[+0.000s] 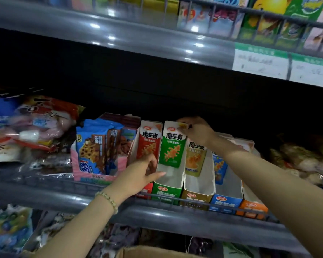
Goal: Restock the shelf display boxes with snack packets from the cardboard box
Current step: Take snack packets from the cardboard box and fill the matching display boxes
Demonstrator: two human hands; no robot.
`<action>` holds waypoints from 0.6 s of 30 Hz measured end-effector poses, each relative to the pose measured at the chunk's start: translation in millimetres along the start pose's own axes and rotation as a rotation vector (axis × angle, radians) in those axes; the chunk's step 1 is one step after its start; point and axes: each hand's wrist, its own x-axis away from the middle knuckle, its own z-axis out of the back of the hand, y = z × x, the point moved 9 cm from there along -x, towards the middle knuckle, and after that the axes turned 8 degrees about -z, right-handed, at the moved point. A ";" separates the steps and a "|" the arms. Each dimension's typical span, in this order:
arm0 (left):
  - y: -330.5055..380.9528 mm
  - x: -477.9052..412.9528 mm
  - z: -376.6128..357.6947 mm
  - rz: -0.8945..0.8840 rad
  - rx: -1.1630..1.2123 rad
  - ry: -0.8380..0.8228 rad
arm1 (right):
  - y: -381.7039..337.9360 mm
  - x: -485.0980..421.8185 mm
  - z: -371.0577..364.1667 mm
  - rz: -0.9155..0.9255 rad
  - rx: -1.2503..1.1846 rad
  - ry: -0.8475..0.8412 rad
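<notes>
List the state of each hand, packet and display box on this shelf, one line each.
Green snack packet: upright in its box.
Red snack packet: upright in its box.
Green cardboard display box: front part bare.
Gold cardboard display box: packet upright at back.
Brown cardboard box: only its rim in view.
Left hand: touching the green box's front, grip unclear.
Right hand: pinching the green packet's top corner.

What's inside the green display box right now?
One green packet stands at the back of the green display box, its top pinched by the right hand; the left hand grips its wall. Anything behind the packet is hidden.
</notes>
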 end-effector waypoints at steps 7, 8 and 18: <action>-3.5 -4.7 -7.1 0.004 0.083 -0.090 | 7.1 -5.1 -9.2 0.038 0.075 0.024; -3.2 -4.9 -6.9 0.001 0.087 -0.090 | 7.5 -8.0 -10.7 0.046 0.086 0.036; -5.6 -4.3 -5.6 -0.026 0.099 -0.010 | 17.4 -1.9 -8.1 0.050 -0.003 0.150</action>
